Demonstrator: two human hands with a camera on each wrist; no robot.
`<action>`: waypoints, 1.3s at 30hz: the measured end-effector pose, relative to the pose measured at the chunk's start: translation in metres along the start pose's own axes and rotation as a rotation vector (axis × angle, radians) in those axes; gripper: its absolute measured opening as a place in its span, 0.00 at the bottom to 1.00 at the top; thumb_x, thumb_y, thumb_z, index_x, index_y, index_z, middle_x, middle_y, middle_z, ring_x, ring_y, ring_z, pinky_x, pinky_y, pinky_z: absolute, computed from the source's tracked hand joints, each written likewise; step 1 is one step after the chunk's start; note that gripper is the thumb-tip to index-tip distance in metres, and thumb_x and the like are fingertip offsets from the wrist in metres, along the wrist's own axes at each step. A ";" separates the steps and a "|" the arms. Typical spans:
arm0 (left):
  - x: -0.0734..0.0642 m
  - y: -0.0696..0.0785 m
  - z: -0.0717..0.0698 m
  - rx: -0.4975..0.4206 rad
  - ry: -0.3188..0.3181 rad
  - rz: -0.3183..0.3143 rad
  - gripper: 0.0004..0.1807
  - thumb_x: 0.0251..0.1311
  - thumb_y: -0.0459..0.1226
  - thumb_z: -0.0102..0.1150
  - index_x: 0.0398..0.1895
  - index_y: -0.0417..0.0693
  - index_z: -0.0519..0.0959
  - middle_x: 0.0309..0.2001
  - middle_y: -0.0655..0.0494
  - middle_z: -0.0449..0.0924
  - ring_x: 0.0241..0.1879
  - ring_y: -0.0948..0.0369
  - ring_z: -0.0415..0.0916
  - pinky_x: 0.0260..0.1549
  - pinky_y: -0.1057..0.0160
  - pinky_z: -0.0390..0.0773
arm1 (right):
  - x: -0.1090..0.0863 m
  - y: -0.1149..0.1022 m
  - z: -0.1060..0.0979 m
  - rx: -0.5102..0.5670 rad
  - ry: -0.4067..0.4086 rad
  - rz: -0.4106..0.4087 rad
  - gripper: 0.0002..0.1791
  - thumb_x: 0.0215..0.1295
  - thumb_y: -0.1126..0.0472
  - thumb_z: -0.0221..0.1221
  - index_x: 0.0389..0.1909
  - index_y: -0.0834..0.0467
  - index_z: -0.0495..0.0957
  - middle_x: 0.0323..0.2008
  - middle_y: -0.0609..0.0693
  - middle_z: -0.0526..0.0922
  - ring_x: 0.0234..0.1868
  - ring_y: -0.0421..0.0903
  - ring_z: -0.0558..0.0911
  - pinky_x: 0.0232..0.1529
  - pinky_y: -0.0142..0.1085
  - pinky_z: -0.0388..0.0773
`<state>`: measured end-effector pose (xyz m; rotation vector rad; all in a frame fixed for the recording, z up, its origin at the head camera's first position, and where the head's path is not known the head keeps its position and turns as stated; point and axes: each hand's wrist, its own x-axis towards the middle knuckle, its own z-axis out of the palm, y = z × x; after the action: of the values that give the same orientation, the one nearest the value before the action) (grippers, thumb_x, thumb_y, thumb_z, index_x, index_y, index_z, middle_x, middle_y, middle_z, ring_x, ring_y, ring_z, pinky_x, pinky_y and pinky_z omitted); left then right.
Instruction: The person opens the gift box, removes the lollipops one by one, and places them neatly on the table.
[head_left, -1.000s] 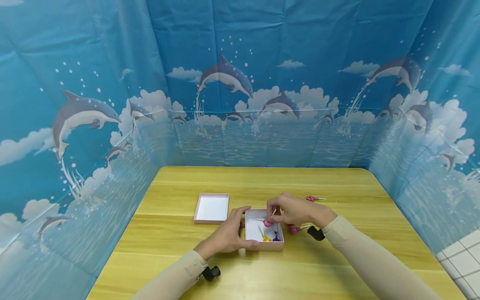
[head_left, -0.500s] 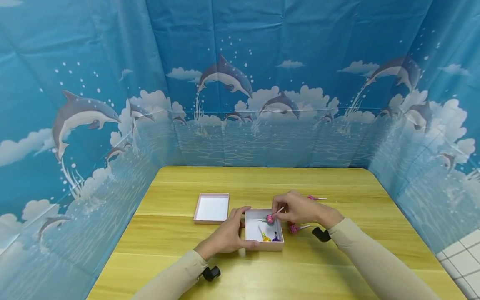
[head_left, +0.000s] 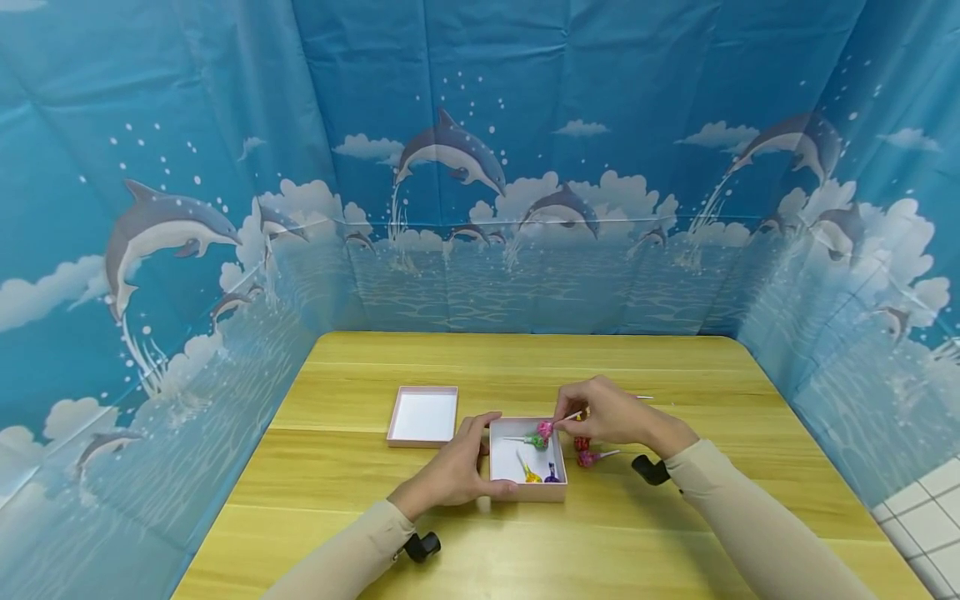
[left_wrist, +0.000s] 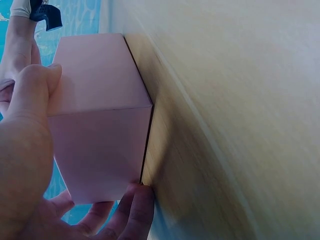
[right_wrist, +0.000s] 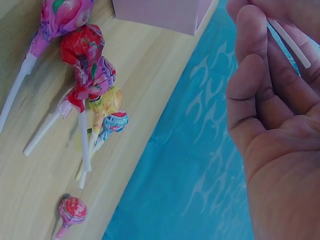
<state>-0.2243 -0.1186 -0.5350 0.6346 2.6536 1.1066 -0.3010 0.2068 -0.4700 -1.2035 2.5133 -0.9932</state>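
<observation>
Pink box (head_left: 536,493) holds a green lollipop (head_left: 539,442), a yellow one (head_left: 532,477) and a purple one (head_left: 552,477). The left hand (head_left: 456,468) grips it; the right hand (head_left: 607,412) pinches a pink lollipop (head_left: 545,429) near the green one. More lollipops (head_left: 587,458) are left on the table (head_left: 322,492).

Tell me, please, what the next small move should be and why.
I'd probably have the right hand lift the pink lollipop clear of the box onto the table: it pinches the stick, the lollipop has shifted rightward since a second ago, and loose lollipops lie on that side.
</observation>
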 end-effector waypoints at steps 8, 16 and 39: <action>0.000 0.001 0.000 -0.012 0.000 -0.014 0.65 0.67 0.60 0.85 0.97 0.56 0.54 0.78 0.45 0.72 0.69 0.55 0.82 0.71 0.48 0.85 | -0.006 0.001 -0.004 0.023 0.030 0.041 0.03 0.81 0.61 0.74 0.43 0.50 0.93 0.43 0.51 0.98 0.46 0.42 0.97 0.53 0.33 0.93; -0.002 0.001 0.000 0.000 0.007 0.006 0.66 0.66 0.59 0.86 0.96 0.52 0.54 0.77 0.43 0.72 0.68 0.54 0.82 0.70 0.47 0.86 | -0.013 0.008 -0.008 0.007 0.092 0.046 0.04 0.79 0.58 0.77 0.41 0.47 0.92 0.39 0.49 0.98 0.39 0.42 0.94 0.42 0.34 0.90; -0.001 -0.002 0.001 -0.002 0.005 0.006 0.65 0.67 0.59 0.86 0.97 0.54 0.54 0.79 0.43 0.71 0.68 0.54 0.83 0.70 0.46 0.86 | -0.040 0.044 -0.021 -0.058 0.292 0.165 0.05 0.77 0.61 0.77 0.46 0.47 0.93 0.41 0.41 0.97 0.42 0.34 0.93 0.46 0.33 0.92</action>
<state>-0.2236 -0.1195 -0.5370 0.6403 2.6568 1.1135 -0.3109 0.2669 -0.4864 -0.9016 2.8267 -1.1317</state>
